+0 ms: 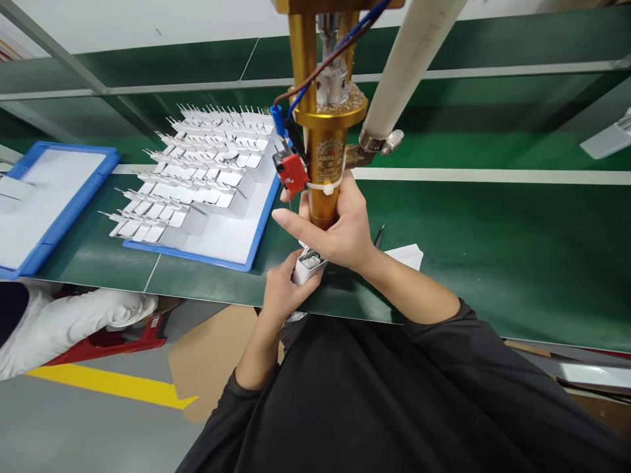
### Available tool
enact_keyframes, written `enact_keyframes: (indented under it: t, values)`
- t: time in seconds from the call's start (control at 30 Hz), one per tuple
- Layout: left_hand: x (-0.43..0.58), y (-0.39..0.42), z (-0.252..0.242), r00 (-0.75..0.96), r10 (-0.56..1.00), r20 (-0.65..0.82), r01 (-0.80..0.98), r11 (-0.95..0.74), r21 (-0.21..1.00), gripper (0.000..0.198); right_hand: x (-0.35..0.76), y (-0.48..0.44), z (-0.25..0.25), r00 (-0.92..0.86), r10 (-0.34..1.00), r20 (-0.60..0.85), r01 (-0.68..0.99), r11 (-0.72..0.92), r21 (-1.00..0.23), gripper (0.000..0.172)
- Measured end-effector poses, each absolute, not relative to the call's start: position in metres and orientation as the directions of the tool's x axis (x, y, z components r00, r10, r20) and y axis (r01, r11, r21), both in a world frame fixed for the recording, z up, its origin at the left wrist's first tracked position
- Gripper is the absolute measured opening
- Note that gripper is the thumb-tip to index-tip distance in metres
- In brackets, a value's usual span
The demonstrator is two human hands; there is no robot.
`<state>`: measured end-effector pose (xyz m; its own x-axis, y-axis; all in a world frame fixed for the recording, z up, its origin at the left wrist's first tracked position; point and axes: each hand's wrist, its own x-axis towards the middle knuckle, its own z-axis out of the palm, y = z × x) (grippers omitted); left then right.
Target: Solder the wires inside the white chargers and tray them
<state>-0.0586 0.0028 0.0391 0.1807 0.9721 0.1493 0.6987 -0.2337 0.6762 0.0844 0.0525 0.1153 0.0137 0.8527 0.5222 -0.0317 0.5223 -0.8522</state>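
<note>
My right hand (pixel 340 230) is wrapped round the gold barrel of a hanging power tool (pixel 323 141), index finger stretched out to the left. A red switch block (pixel 292 170) sits on the tool's side. Just under the tool's tip, my left hand (pixel 283 289) grips a small white plastic part (pixel 308 266), held above the near edge of the green bench. The tool's tip is hidden behind my right hand.
A blue-rimmed white tray (pixel 231 240) to the left carries several rows of white pronged parts (pixel 197 174). Another blue tray (pixel 59 197) lies at the far left. A white hose (pixel 409 59) runs up right. White paper (pixel 407 255) lies behind my wrist. A white-sleeved person (pixel 69 322) is at lower left.
</note>
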Motion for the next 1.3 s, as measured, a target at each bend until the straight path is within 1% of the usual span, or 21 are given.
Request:
enact_keyframes:
  t: [0.07,0.2,0.27,0.33,0.47,0.57,0.67,0.8,0.87,0.97,1.03,1.1,1.2,1.3]
  values:
    - [-0.056,0.003,0.031,0.172,0.976,0.131,0.678,-0.213,0.703,0.032,0.084,0.051,0.116,0.024,0.86,0.51,-0.028,0.511,-0.859,0.039]
    - [-0.041,0.003,0.015,0.137,0.987,0.079,0.585,-0.145,0.798,0.029,0.083,0.048,0.117,0.045,0.863,0.503,-0.038,0.505,-0.862,0.036]
    - [-0.032,0.002,0.01,0.144,0.987,0.072,0.526,-0.138,0.839,0.032,0.082,0.047,0.117,0.04,0.868,0.494,-0.017,0.495,-0.869,0.035]
    - [-0.024,0.002,0.006,0.161,0.982,0.096,0.475,-0.162,0.865,0.037,0.081,0.045,0.117,0.036,0.87,0.492,0.004,0.493,-0.87,0.034]
    - [-0.013,0.003,0.001,0.13,0.978,0.162,0.423,-0.203,0.883,0.041,0.081,0.044,0.115,0.033,0.869,0.494,0.024,0.494,-0.869,0.026]
    - [-0.009,0.003,-0.002,0.083,0.982,0.171,0.397,-0.19,0.898,0.045,0.082,0.044,0.113,0.052,0.862,0.504,0.007,0.505,-0.863,0.021]
    - [-0.007,0.002,-0.004,0.063,0.988,0.144,0.376,-0.157,0.913,0.051,0.083,0.045,0.112,0.042,0.875,0.483,-0.009,0.483,-0.875,0.024]
    - [-0.005,0.002,-0.006,0.046,0.99,0.134,0.371,-0.141,0.918,0.053,0.083,0.045,0.113,0.049,0.883,0.467,-0.012,0.468,-0.884,0.025]
    - [-0.004,0.002,-0.006,0.053,0.989,0.136,0.359,-0.146,0.922,0.054,0.084,0.045,0.114,0.052,0.88,0.472,-0.004,0.473,-0.881,0.024]
    - [-0.003,0.002,-0.002,0.083,0.989,0.125,0.329,-0.146,0.933,0.057,0.084,0.044,0.115,0.035,0.882,0.469,0.004,0.469,-0.883,0.028]
    - [-0.003,0.002,0.002,0.091,0.988,0.123,0.327,-0.146,0.934,0.054,0.085,0.043,0.116,0.023,0.88,0.475,-0.005,0.475,-0.88,0.032]
    - [-0.004,0.002,0.006,0.09,0.99,0.112,0.359,-0.137,0.923,0.047,0.086,0.043,0.115,0.01,0.87,0.494,-0.037,0.494,-0.869,0.035]
    - [-0.009,0.004,0.01,0.098,0.995,0.034,0.446,-0.074,0.892,0.035,0.086,0.048,0.112,-0.002,0.862,0.507,-0.074,0.505,-0.86,0.036]
    - [-0.017,0.008,0.013,0.086,0.996,-0.023,0.505,-0.023,0.863,0.031,0.091,0.057,0.11,0.026,0.871,0.491,-0.072,0.491,-0.868,0.038]
